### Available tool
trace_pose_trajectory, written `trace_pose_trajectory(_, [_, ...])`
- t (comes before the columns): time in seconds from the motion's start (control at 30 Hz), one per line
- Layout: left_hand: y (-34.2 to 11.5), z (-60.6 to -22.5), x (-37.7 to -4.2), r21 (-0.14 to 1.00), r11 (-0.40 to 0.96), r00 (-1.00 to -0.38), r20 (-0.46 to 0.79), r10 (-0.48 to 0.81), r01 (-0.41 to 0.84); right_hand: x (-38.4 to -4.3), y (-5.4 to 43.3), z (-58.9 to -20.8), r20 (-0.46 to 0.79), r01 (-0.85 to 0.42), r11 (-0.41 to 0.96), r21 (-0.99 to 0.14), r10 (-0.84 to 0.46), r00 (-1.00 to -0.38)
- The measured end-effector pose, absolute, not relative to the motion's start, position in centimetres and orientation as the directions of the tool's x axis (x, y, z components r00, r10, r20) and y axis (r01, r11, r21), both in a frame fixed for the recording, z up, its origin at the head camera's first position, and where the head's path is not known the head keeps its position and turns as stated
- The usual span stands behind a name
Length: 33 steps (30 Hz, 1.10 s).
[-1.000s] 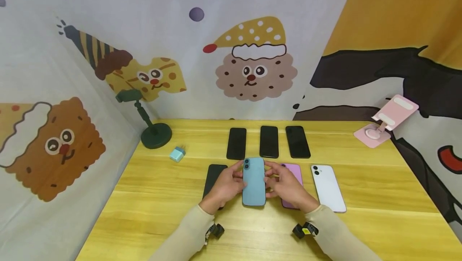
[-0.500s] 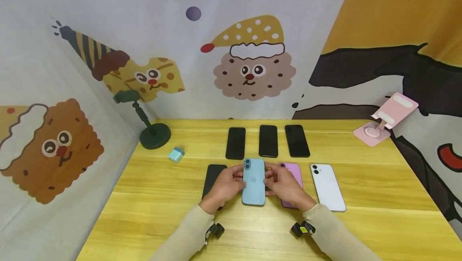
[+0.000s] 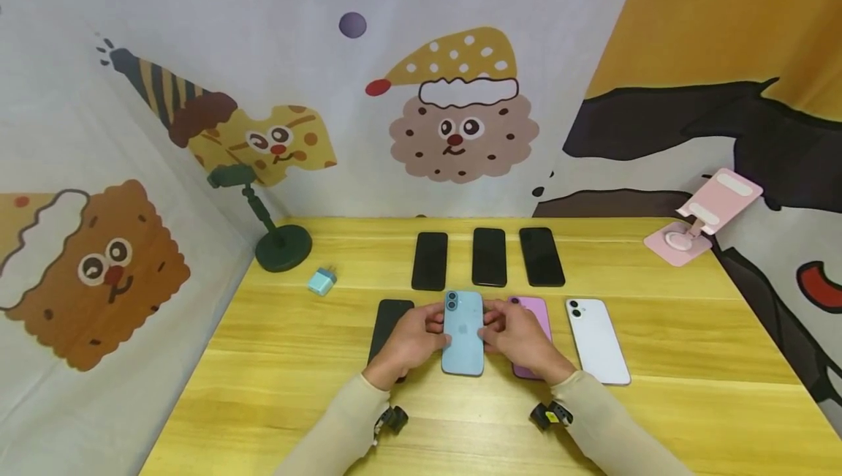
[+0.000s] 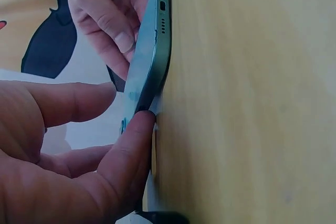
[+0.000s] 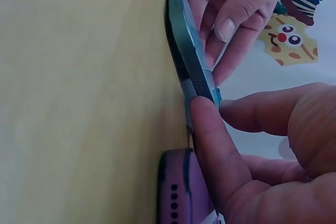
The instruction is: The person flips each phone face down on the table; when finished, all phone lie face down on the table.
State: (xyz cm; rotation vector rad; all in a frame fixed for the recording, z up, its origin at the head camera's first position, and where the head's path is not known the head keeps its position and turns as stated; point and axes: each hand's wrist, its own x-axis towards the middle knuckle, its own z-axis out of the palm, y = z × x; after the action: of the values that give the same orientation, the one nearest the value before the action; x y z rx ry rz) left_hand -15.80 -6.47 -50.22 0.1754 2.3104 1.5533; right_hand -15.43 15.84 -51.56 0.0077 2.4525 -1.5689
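Left hand and right hand both grasping the light-blue phone, one at each long side, fingertips and thumbs on its edges; neither has let go. Phone sits lower center of the frame, back up, cameras toward the far side. Just changed: its camera end dipped a little over the last second, and the logo, unseen at first, now shows; hands hardly shifted. Wrist views have that end tilted up off the desk; contact at the port end can't be confirmed. Reads as fine, slow lowering with a two-handed hold, not a carry across, so the handling looks unfinished. Next out: dark phone partly under the left forearm's line, pink phone partly covered by the right hand, white phone right of that. Above center, three black phones in a row. Farther: light-blue charger and green stand left of center, pink stand at right. None of these look moved.
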Motion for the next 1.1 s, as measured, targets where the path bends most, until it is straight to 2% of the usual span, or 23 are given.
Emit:
trace_pose_trajectory(0.43, [-6.6,-50.1,-15.8,0.906,0.41,-0.935,-0.229,0.271,-0.103,-15.1,16.3,-50.8,-0.216,0.148,0.391,-0.908,-0.135,-0.967])
trace_pose_trajectory(0.83, [-7.8,-49.6,-15.6,0.921,0.371,-0.899,-0.257,0.354,-0.117,-15.2,16.8,-50.6,-0.157,0.053,0.501,-0.864,-0.168,-0.973])
trace_pose_trajectory(1.1, [-10.4,-48.9,-15.4,0.923,0.375,-0.904,-0.229,0.361,-0.084,-15.2,15.9,-50.0,-0.122,-0.032,0.443,-0.896,-0.315,-0.941])
